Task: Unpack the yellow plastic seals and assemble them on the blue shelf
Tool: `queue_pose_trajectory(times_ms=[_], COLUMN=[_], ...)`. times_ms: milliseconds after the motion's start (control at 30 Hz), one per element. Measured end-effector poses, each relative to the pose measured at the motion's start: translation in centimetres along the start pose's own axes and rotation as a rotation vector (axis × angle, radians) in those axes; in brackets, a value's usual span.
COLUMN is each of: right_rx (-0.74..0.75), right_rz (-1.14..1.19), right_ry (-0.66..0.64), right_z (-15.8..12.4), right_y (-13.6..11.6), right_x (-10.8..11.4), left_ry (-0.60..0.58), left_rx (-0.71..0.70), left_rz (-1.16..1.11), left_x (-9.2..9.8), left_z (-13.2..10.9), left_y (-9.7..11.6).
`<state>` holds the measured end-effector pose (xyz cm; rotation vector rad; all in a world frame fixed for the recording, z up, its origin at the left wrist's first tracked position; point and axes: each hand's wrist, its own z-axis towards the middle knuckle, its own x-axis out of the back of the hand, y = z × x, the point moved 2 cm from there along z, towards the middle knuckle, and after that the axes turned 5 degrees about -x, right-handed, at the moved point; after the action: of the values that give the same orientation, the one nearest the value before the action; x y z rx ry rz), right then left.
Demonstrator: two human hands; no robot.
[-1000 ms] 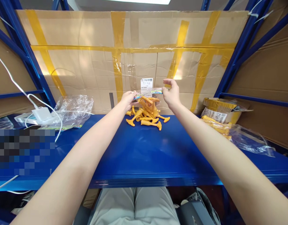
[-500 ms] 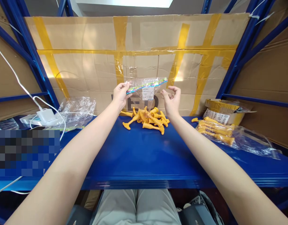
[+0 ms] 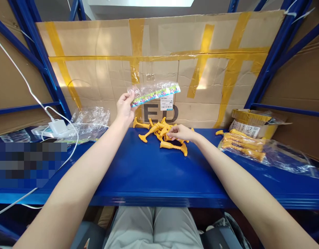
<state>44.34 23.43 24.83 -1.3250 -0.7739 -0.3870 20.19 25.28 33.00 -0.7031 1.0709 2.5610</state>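
Note:
My left hand (image 3: 126,108) pinches one end of a clear plastic bag (image 3: 155,92) with a colourful printed strip, raised above the shelf. The bag looks flat, and a white label shows just below its strip. Beneath it lies a loose pile of yellow plastic hammer-shaped pieces (image 3: 174,146), with ribbed handles and T-shaped ends. At the right of the pile is my right hand (image 3: 180,132), palm down, its fingers curled together around one of the pieces; the fingertips partly cover it.
Right of the pile, a clear bag of yellow pieces (image 3: 244,144) lies before an open carton (image 3: 250,122). Crumpled clear bags (image 3: 90,119) and a white charger (image 3: 58,127) with cables are at left. Taped cardboard (image 3: 109,76) backs the blue shelf (image 3: 149,173).
My right hand has come down from beside the bag into the yellow pile. My left hand still holds the bag, whose printed strip now faces me more.

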Motion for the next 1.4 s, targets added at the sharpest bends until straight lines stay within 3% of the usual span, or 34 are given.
queue_pose_trajectory(times_ms=[267, 367, 467, 600, 800, 900, 1200, 1400], right_rx=[0.036, -0.005, -0.022, -0.012, 0.045, 0.133, 0.082, 0.057], right_rz=[-0.535, -0.693, -0.694, -0.371, 0.673, 0.969, 1.103, 1.041], right_ry=[-0.103, -0.009, 0.094, 0.108, 0.123, 0.125, 0.246, 0.344], right_z=[-1.4, -1.2, -1.0, -0.9, -1.4, -1.9, -1.8, -1.6], right_y=[-0.3, -0.8, -0.8, -0.2, -1.7, -2.8, -2.0, -1.6], right_x=[-0.4, -1.3, -1.8, -1.5, -0.3, 0.5, 1.9, 1.4], left_ry=[0.032, -0.015, -0.065, -0.103, -0.226, -0.345, -0.644, -0.609], left_rx=[0.237, 0.275, 0.282, 0.318, 0.407, 0.448, 0.649, 0.729], left_rz=[0.048, 0.033, 0.013, -0.023, -0.030, -0.020, 0.167, 0.232], left_x=[2.4, 2.7, 2.6, 2.4, 1.9, 1.8, 3.4, 3.8], left_z=[-4.1, -4.7, -5.1, -5.3, -5.9, -6.4, -6.5, -6.3], left_y=[-2.3, -2.5, -2.4, -2.2, -2.6, -3.0, -3.8, -3.5])
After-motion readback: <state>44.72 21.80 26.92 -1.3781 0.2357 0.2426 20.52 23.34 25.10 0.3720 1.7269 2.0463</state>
